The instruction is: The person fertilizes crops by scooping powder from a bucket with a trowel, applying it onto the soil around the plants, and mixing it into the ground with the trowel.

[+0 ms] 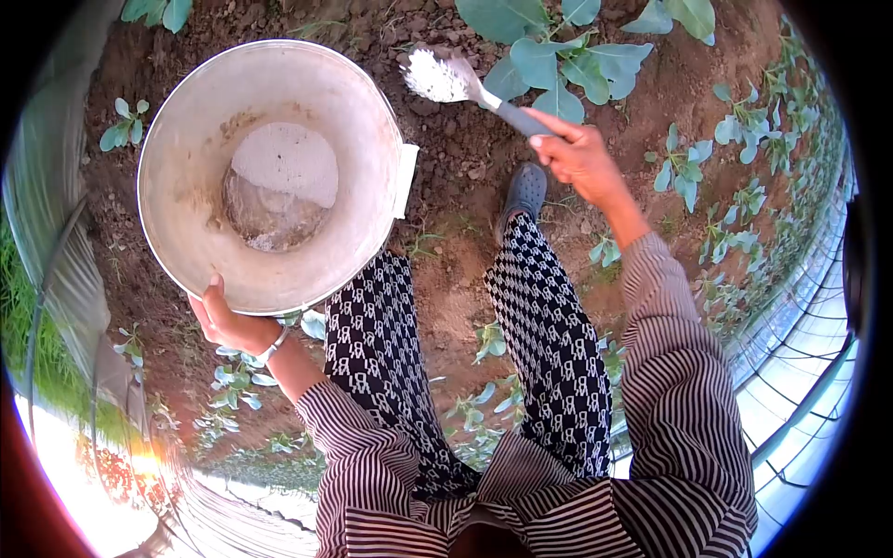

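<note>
My left hand (pixel 228 321) grips the near rim of a large white bucket (pixel 349 112), thumb over the edge. The bucket is tilted so that I see into it. White granules (pixel 293 163) cover part of its bottom, and brownish stains mark the inner wall. In my right hand (pixel 581 158), closed around the grey handle, is a spoon (pixel 488 98) heaped with white granules (pixel 435 76). It is held above the soil, right of the bucket and beside a broad-leaved plant (pixel 581 70).
Brown soil (pixel 456 279) with rows of young leafy plants (pixel 684 167) lies around me. My foot in a grey clog (pixel 526 191) stands among them. Plastic sheeting (pixel 65 270) runs along the left; a curved, ribbed wall (pixel 791 400) stands at the right.
</note>
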`<action>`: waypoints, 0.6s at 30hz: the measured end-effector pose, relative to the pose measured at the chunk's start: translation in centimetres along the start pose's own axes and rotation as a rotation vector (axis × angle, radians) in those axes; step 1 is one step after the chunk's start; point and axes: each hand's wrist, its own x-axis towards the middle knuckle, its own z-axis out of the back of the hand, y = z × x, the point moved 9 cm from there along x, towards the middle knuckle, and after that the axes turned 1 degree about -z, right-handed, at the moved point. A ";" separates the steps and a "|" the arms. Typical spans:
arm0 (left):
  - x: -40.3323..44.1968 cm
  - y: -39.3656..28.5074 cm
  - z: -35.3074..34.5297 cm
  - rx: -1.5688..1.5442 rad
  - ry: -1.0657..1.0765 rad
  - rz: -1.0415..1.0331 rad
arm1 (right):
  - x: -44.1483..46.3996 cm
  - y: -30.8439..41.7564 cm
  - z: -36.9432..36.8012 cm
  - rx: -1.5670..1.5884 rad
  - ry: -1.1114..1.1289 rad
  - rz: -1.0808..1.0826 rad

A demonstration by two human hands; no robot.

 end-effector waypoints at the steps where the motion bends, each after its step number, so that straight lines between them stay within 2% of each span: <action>1: 0.0 0.0 0.0 0.001 0.004 0.004 | 0.9 -1.7 0.0 -0.008 -0.017 -0.053; 4: -0.2 0.1 -0.1 -0.001 0.003 0.014 | 4.7 -6.4 0.1 -0.397 -0.239 0.236; 7: -0.5 -0.1 -0.3 0.003 0.003 0.022 | 6.0 -7.3 -3.0 -0.968 -0.339 0.625; 10: -0.6 -0.2 -0.5 -0.004 0.014 0.031 | 7.2 -8.4 -4.5 -1.081 -0.285 0.498; 11: -0.4 0.0 -0.4 0.000 0.018 0.039 | 6.5 -7.4 -4.5 -1.087 -0.350 0.572; 14: -0.4 0.2 -0.4 -0.010 0.015 0.050 | 5.7 -3.3 -4.3 -1.041 -0.403 0.615; 15: -0.3 0.3 -0.3 -0.018 0.010 0.051 | 6.2 -1.9 -4.2 -1.035 -0.439 0.706; 18: -0.5 0.2 -0.4 -0.008 0.009 0.040 | 10.4 2.4 -4.0 -1.116 -0.487 0.704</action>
